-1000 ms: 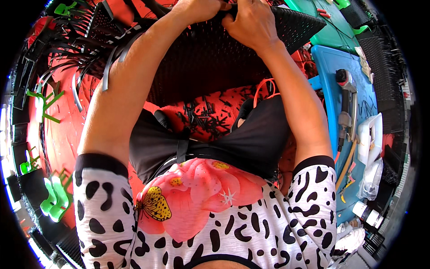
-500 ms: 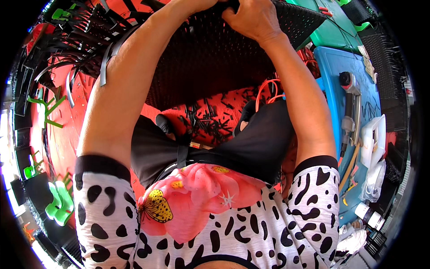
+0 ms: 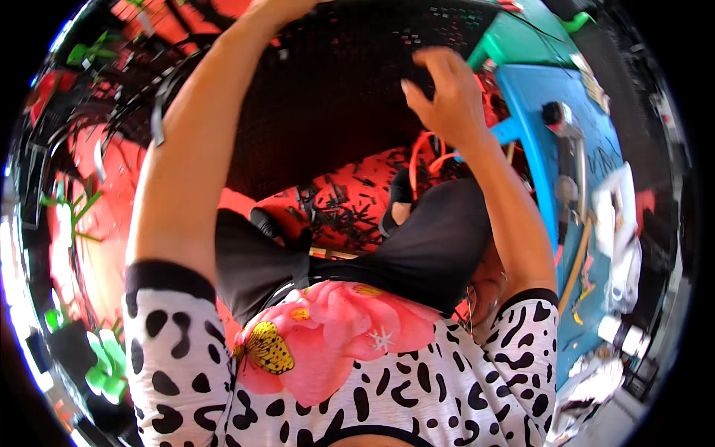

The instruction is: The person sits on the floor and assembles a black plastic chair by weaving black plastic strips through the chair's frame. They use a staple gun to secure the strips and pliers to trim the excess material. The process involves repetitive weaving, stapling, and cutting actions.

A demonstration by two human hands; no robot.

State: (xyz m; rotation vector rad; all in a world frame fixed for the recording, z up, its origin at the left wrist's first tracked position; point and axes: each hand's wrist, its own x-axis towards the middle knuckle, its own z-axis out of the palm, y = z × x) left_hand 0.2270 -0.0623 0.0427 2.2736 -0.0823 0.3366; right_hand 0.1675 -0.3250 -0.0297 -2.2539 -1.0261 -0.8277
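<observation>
Weave [image 3: 320, 97]: big black panel filling the top centre of the frame, pretty dark across the middle
Left hand [image 3: 287, 7]: up at the top edge by the weave, fingers cut off, so can't tell if it's gripping anything
Right hand [image 3: 452, 97]: upper right of centre, kinda blurry, fingers spread with a gap to the thumb, nothing in it; it's in front of the weave's right side, can't tell if it's touching
Strips [image 3: 159, 112]: loose dark ends curling around the upper left, next to the left forearm
Floor [image 3: 240, 201]: red, with black offcuts [image 3: 328, 205] scattered mid-frame between the legs
Hose [image 3: 415, 160]: orange loop just below the right hand
Blue table [image 3: 525, 89]: right side, tool [image 3: 568, 160] lying on it
Green table [image 3: 518, 37]: upper right, above the blue one
</observation>
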